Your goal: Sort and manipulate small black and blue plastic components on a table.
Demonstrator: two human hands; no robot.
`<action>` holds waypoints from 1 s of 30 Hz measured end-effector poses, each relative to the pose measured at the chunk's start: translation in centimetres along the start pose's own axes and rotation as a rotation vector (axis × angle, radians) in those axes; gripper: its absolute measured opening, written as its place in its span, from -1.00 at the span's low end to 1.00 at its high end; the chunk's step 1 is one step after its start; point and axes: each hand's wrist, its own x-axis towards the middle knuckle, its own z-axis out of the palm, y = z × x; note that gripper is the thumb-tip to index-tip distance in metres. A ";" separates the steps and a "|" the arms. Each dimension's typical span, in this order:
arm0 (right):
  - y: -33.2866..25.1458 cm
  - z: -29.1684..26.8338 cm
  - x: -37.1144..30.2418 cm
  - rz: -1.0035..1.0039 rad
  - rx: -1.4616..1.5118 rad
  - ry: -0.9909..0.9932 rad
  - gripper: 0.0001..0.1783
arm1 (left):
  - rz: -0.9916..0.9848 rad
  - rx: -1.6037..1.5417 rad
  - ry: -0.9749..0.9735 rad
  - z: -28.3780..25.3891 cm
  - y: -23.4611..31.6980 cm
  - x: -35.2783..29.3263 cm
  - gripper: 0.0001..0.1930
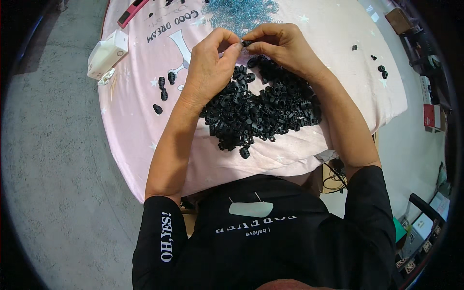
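Note:
My left hand point(216, 62) and my right hand point(286, 48) meet fingertip to fingertip beyond a heap of black parts. Between them is a small black plastic piece point(247, 43), which looks like part of a cord lock. The right thumb and forefinger grip it. The left thumb and forefinger are pinched together against its left end; whatever they hold is covered by the fingertips. Below both hands spreads the heap of black cord lock parts point(261, 111). Just past the fingertips lies a pile of tiny bluish, shiny coil springs point(239, 14).
Several black cord locks point(164, 94) lie apart on the left of the pink cloth-covered table point(126, 140). A white tissue box point(108, 54) stands at the left edge, with a pink-and-black bar-shaped object point(131, 13) beyond. A few black pieces point(382, 68) are scattered far right.

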 end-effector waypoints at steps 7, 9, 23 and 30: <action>-1.1 -0.2 -0.1 0.060 -0.071 -0.006 -0.80 | -0.017 -0.009 0.000 0.2 0.1 -0.1 -0.87; -1.2 0.0 -0.1 0.101 -0.055 -0.009 -0.81 | -0.017 -0.008 0.006 0.2 0.1 -0.1 -0.87; -0.7 -1.4 0.2 0.313 0.304 -0.076 -0.75 | 0.034 0.082 -0.036 -0.2 0.7 -0.2 -0.88; -0.6 -1.3 0.3 0.322 0.322 -0.066 -0.77 | 0.043 0.098 -0.027 0.0 0.8 -0.2 -0.88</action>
